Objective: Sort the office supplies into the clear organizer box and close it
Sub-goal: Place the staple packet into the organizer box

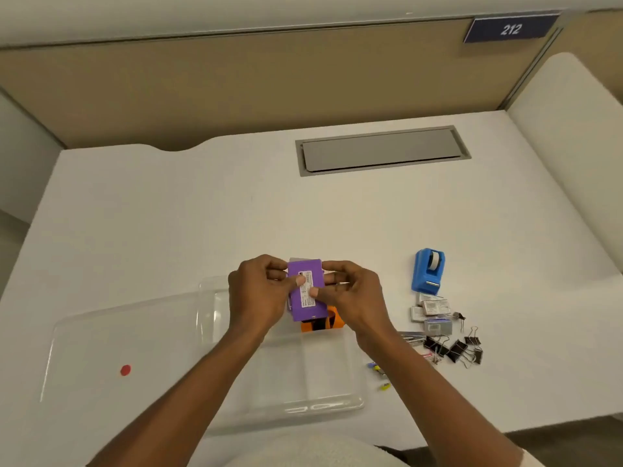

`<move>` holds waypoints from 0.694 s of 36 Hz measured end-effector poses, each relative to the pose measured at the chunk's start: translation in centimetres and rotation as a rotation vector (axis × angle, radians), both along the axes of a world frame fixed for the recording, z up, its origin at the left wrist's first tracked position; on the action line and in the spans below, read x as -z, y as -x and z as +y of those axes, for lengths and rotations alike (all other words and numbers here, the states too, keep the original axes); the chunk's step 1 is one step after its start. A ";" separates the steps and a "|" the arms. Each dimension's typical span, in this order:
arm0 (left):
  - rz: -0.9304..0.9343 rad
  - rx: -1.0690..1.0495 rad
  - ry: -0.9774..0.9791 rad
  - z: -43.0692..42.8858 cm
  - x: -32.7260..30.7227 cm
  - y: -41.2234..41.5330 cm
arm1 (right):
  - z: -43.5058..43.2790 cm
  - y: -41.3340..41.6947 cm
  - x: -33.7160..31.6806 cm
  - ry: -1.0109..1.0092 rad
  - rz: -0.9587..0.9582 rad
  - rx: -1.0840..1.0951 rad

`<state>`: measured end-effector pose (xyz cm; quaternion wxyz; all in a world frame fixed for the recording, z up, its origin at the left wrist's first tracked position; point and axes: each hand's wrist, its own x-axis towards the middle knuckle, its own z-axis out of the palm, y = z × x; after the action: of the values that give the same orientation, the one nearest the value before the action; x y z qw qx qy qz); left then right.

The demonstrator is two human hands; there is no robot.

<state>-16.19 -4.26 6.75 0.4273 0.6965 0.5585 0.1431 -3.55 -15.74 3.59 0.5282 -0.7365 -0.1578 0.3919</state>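
1. Purple pack [306, 291] gripped by fingers of left hand [259, 294] and right hand [350, 294], above organizer box [303, 372].
2. Orange item [323, 323] boxed just below fingers.
3. Tape dispenser [427, 272], binder clips [455, 348] right of fingers, unsorted; lid [111, 348] open.

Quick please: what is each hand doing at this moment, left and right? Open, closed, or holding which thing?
Left hand: closed on the purple box, gripping its left side.
Right hand: closed on the same purple box, gripping its right side.
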 end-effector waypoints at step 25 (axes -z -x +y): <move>0.564 0.120 -0.120 0.7 2.8 2.4 | 4.8 6.5 3.1 0.415 -0.761 -0.460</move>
<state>-18.60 -3.58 3.94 0.2208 0.7645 0.6037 -0.0489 -10.09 -10.94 0.47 0.1749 -0.8634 -0.4166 0.2246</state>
